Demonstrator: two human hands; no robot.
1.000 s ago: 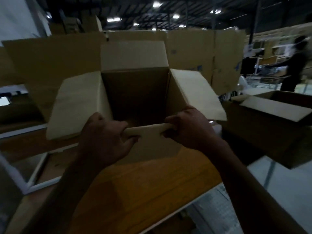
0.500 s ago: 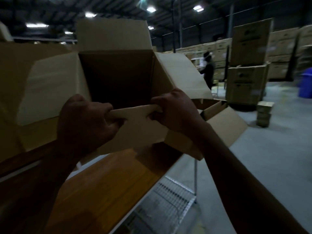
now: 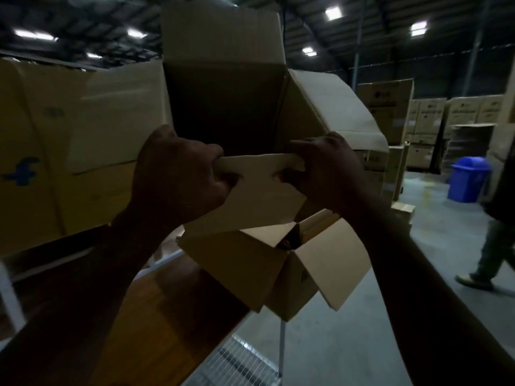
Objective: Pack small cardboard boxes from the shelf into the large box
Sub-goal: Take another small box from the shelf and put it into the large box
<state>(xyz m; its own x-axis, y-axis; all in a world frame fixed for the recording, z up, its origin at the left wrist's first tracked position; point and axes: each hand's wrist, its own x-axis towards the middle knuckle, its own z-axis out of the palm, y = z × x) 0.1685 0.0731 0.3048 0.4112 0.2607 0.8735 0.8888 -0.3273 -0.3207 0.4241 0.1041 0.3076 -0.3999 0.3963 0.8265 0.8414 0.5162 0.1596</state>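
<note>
Since half a second ago the large box (image 3: 223, 107) has come up and swung right, so it now hangs past the right edge of the desk (image 3: 156, 310) rather than over its top. Both hands are clenched as before on the near flap (image 3: 259, 188): the left hand (image 3: 178, 179) holds its left end, the right hand (image 3: 326, 174) its right end, fingers curled over the rim. The inside of the large box is black; whether anything lies in it cannot be told. A second open box (image 3: 267, 271) sits below, at the desk's right edge, its flaps spread and its far part hidden behind the held flap. No small boxes or shelf can be made out. Right of the desk the floor (image 3: 434, 252) lies open up to a blue bin (image 3: 468, 179) and stacked cartons (image 3: 429, 115). A walking person (image 3: 493, 246) is cut off by the right edge. Brown cartons (image 3: 33, 151) wall in the left side.
</note>
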